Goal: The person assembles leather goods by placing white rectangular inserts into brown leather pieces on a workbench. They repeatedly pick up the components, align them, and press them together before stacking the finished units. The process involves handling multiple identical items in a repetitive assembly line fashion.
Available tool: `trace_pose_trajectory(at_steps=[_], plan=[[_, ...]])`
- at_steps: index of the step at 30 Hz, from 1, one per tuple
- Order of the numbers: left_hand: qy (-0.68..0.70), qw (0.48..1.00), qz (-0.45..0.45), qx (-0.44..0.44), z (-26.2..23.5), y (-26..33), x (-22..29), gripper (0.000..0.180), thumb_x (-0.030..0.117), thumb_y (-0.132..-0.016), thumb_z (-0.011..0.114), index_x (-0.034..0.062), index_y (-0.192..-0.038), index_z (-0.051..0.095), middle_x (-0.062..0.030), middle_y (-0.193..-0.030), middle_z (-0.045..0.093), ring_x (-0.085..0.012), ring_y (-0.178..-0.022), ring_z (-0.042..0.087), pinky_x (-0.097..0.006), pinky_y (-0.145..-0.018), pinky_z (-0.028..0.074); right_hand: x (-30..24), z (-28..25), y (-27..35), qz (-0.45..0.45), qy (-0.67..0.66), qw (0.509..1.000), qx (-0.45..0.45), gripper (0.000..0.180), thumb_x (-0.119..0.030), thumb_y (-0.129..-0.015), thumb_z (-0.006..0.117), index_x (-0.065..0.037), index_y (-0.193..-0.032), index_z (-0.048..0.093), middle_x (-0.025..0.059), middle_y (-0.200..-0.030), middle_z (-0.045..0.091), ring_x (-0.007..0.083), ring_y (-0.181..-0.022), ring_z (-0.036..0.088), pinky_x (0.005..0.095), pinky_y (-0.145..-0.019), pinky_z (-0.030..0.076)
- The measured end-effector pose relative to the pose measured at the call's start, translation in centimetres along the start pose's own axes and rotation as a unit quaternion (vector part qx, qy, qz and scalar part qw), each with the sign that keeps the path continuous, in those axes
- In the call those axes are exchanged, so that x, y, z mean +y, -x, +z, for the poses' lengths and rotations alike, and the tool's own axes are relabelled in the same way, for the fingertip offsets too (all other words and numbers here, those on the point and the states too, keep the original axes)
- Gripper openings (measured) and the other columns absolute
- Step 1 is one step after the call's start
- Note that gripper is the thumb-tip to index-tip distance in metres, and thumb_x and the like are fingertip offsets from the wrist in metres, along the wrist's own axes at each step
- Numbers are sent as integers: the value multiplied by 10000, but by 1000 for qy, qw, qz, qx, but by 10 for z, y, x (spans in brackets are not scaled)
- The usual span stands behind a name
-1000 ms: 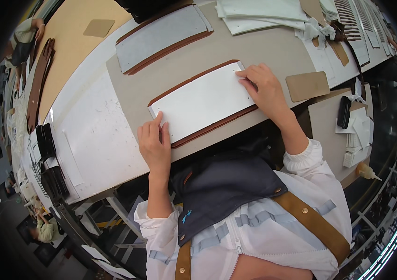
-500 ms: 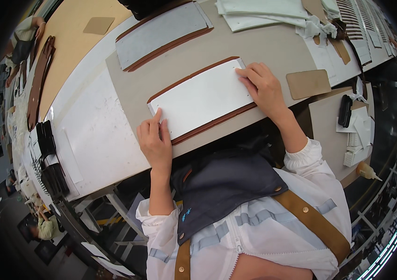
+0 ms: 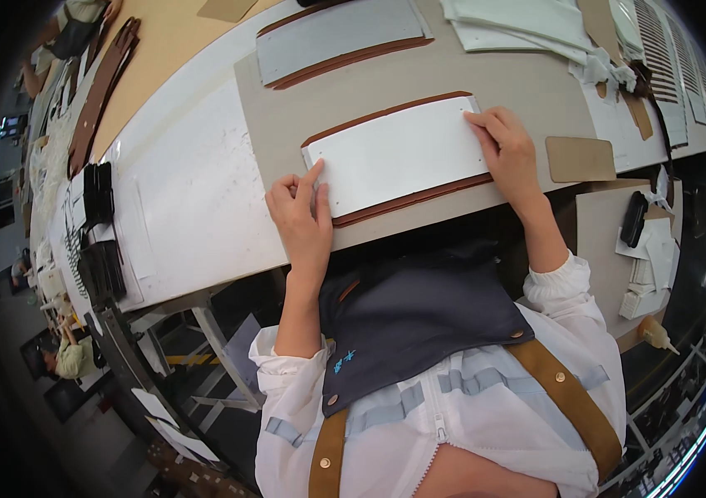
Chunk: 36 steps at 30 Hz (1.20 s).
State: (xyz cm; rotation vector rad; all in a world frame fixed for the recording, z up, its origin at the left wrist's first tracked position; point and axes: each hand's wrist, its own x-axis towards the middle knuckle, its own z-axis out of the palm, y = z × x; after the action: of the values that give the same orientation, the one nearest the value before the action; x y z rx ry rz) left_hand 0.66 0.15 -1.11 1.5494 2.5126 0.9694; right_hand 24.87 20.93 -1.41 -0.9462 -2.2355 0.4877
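Note:
A white rectangular panel (image 3: 399, 153) lies on brown leather-like strips (image 3: 411, 199), which show along its far and near edges. At its left end is my left hand (image 3: 299, 212), index finger stretched onto the panel's edge and thumb apart. My right hand (image 3: 507, 153) has its thumb and index finger at the right end, closed on the panel's edge with the other fingers curled. Beyond it, a similar grey panel (image 3: 340, 41) with brown edges lies on the same grey-beige board (image 3: 527, 91).
White sheets (image 3: 519, 25) are stacked at the back right. A beige card (image 3: 579, 159) lies right of my right hand. Black folded pieces (image 3: 100, 195) and long brown strips (image 3: 104, 95) are on the left. A side surface at right holds a black case (image 3: 634, 218) and a small bottle (image 3: 656, 334).
The view has shifted, so the table contents appear farther right and slightly higher. Both hands stay at the same ends of the white panel, which seems unmoved on the board.

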Motion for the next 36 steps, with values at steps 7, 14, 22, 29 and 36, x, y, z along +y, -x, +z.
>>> trace_pose_trajectory(at_steps=[7, 14, 22, 29, 36], plan=[[89, 995, -31, -18, -15, 19, -5, 370, 115, -922, 705, 79, -1288, 668, -104, -1155, 525, -280, -1107, 479, -400, -973, 403, -34, -7, 16, -51, -5, 999, -4, 363, -46, -876, 723, -45, -1235, 671, 111, -1215, 629, 307, -1128, 596, 405, -925, 493], [21, 999, 4, -25, -15, 19, 1, 461, 121, -891, 725, 90, -1340, 623, -131, -1218, 528, -307, -1174, 473, -433, -1072, 350, -52, 9, 22, -109, -20, 986, -122, 500, -67, -870, 733, -37, -1352, 604, 104, -1465, 557, 334, -1381, 494, 444, -1134, 415], [19, 988, 137, -73, 14, -16, 23, 630, 3, -887, 629, 22, -1491, 452, -206, -1606, 355, -403, -1518, 266, -485, -1223, 242, -66, 21, 14, -101, -31, 988, -113, 471, -33, -891, 673, -13, -1353, 581, 139, -1469, 541, 332, -1389, 481, 450, -1154, 396], [-156, 974, 139, -84, 47, -21, 38, 645, 337, -983, 537, 44, -1542, 405, -181, -1638, 312, -357, -1532, 254, -518, -1237, 190, -65, 54, 6, -154, 166, 963, -149, 664, -431, -995, 517, -40, -1523, 426, 140, -1606, 381, 272, -1519, 297, 466, -1251, 190], [-146, 979, 107, -89, 30, -17, 26, 790, 508, -968, 574, 72, -1584, 341, -184, -1665, 252, -400, -1544, 190, -549, -1237, 147, -30, 27, 4, -39, 145, 981, -122, 809, -593, -969, 528, -23, -1530, 403, 203, -1611, 344, 317, -1537, 251, 469, -1265, 144]])
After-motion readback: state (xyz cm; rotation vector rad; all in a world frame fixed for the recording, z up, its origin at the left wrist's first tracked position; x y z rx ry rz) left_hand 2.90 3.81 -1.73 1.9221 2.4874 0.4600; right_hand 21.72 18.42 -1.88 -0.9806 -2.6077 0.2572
